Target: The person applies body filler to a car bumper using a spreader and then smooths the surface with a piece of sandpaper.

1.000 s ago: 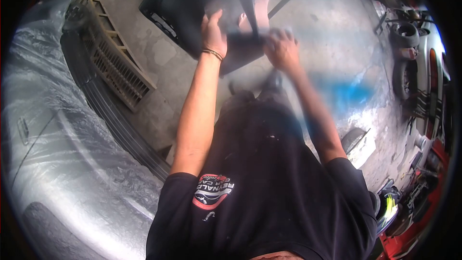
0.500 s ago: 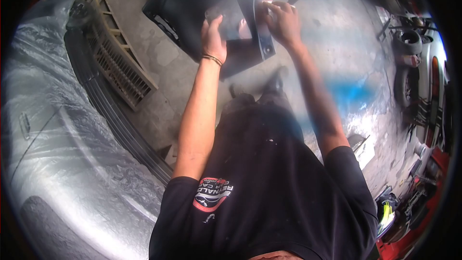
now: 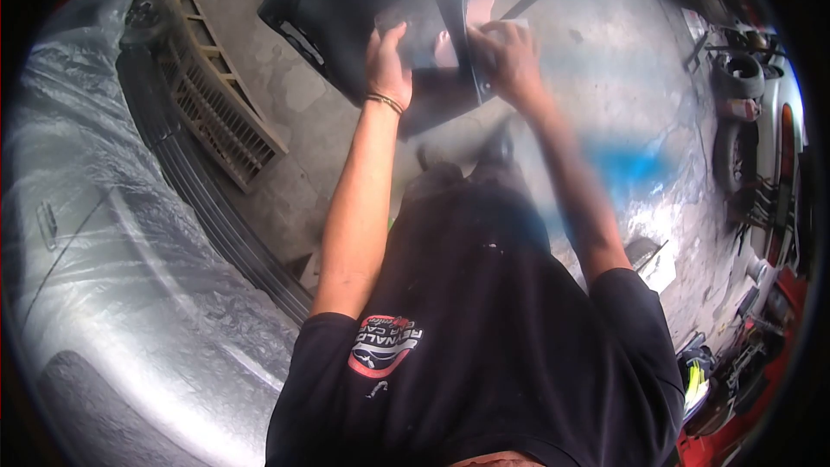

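Observation:
Ahead of me is a dark, glossy car body panel (image 3: 437,97), blurred by haze on the lens. My left hand (image 3: 388,65), with a bracelet at the wrist, is raised in front of it. Its fingers are curled and its thumb points up, around something greyish I cannot make out. On the panel's right edge strip my right hand (image 3: 512,59) has bent fingers pressed together. Whatever they pinch is hidden. A pinkish patch, perhaps a reflection, shows on the panel between the hands. Behind my left hand lies a black car part (image 3: 324,13).
A car under wrinkled clear plastic (image 3: 112,242) fills the left side. Beside it lie a dark ribbed strip (image 3: 216,212) and a slatted wooden frame (image 3: 220,117) on the concrete floor (image 3: 303,151). Tyres (image 3: 739,78) and a white vehicle (image 3: 782,147) stand at the right.
My right hand has slid a little down along the panel's edge, and its fingertips are more tucked in. My left hand has barely shifted.

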Available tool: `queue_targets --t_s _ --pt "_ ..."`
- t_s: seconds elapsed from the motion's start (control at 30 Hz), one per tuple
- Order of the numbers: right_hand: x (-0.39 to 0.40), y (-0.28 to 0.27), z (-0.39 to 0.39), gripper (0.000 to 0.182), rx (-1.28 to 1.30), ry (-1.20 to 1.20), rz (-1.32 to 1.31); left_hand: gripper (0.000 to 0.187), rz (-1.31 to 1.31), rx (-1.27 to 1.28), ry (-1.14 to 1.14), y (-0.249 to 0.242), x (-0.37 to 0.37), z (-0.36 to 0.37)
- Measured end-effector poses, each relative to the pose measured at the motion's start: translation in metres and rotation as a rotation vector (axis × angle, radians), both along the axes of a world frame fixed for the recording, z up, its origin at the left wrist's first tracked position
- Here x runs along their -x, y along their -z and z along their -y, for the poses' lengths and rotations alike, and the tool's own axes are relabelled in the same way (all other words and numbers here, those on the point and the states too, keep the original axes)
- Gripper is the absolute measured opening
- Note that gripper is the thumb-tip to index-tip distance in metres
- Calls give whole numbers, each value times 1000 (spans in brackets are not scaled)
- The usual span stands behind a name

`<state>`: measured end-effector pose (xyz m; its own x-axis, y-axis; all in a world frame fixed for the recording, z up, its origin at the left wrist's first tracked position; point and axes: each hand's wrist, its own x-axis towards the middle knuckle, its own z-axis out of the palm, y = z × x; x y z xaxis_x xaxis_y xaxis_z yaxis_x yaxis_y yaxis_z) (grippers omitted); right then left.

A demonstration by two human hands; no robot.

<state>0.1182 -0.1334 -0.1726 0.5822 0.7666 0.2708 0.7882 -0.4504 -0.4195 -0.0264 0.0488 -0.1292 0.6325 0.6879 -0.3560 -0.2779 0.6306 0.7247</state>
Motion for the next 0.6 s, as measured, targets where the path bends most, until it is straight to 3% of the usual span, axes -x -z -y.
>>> queue_targets --t_s 0.2,0.4,0.47,0.6 --pt "34 26 50 43 199 -35 -33 33 -5 -36 13 -3 0 1" --pt "13 -13 37 36 189 56 -36 40 -19 -18 35 -1 0 -1" --pt "-9 -12 16 37 -81 105 -12 40 5 -5 43 1 0 -2" --pt "-42 -4 -19 43 -131 151 -49 40 -14 -21 36 -5 1 0"
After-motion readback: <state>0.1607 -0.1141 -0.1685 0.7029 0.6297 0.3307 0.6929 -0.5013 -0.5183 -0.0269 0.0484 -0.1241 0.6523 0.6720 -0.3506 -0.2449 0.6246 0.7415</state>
